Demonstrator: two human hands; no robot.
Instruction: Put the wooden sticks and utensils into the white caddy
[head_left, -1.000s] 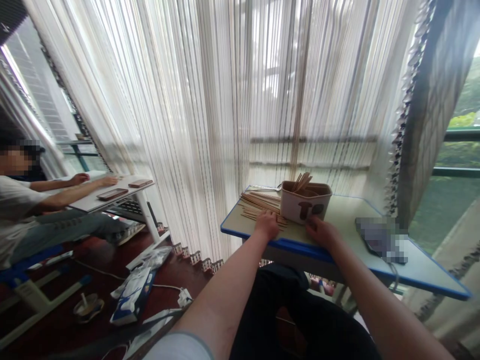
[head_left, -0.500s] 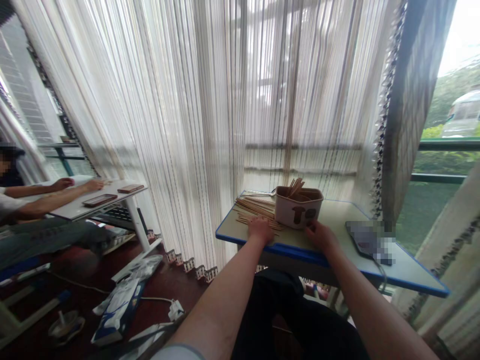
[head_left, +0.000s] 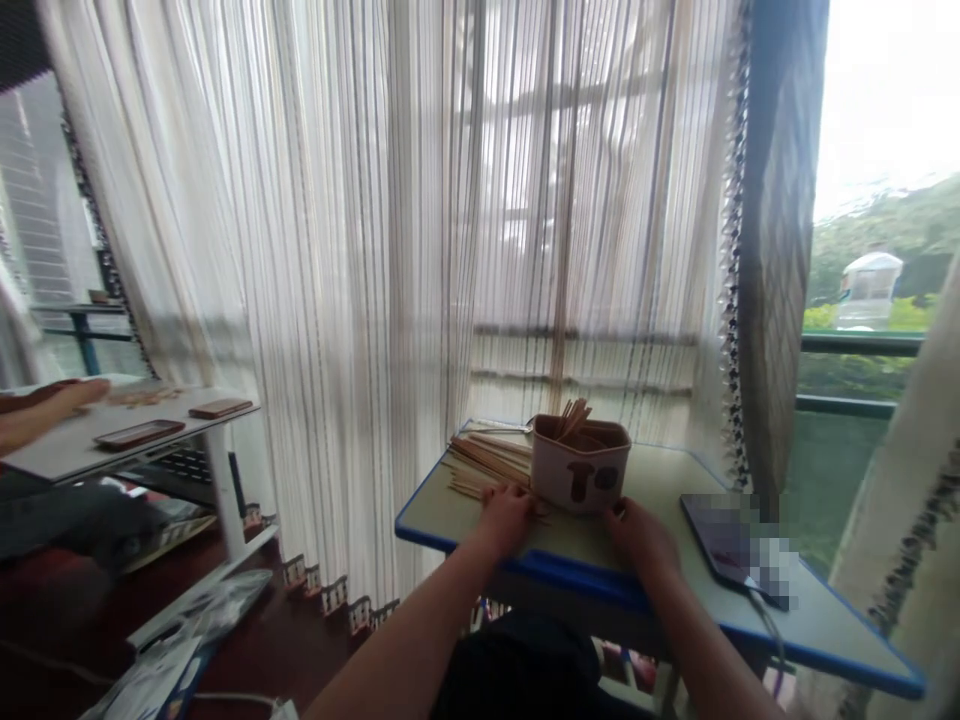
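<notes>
On the pale, blue-edged table (head_left: 657,482), some thin brown sticks (head_left: 575,418) stand in the white, brown-rimmed box (head_left: 574,484), more long sticks (head_left: 489,460) lie by your left hand (head_left: 507,517), and I can't tell if it or your right hand (head_left: 642,537) pinches.

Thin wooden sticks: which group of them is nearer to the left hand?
The loose sticks lying on the desk, reaching to the left hand; the other sticks poke up from the box.

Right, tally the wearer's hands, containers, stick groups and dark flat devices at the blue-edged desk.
Hands: 2 (left hand, right hand)
Container: 1
Stick groups: 2 (protruding sticks in it, lying sticks beside it)
Dark flat device: 1
Total: 6
</notes>
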